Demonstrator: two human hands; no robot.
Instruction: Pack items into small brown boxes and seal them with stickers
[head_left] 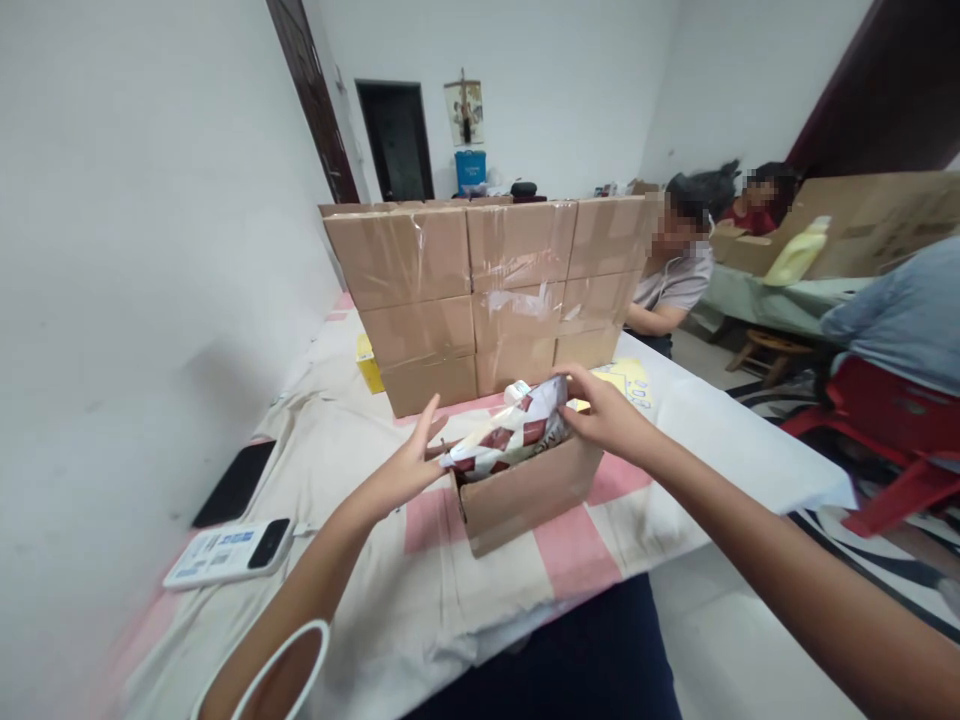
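Observation:
A white and dark-red patterned plastic bag (517, 432) lies slantwise at the open top of a small cardboard box (532, 495). My right hand (604, 412) pinches the bag's upper right end between thumb and fingers. At the bag's lower left end is my left hand (409, 455), its thumb raised apart and its fingers against the bag and box corner; the fingertips are partly hidden. The bag covers most of the box's opening, so what lies inside cannot be seen. Just behind the bag shows a small white object (516, 392).
Stacked, taped cardboard boxes (517, 290) form a wall behind. At left lie a black phone (234, 485) and a white device (225, 555). A yellow box (369, 365) and yellow paper (634, 380) flank the stack. A person (682, 270) sits beyond; a red chair (892, 420) stands right.

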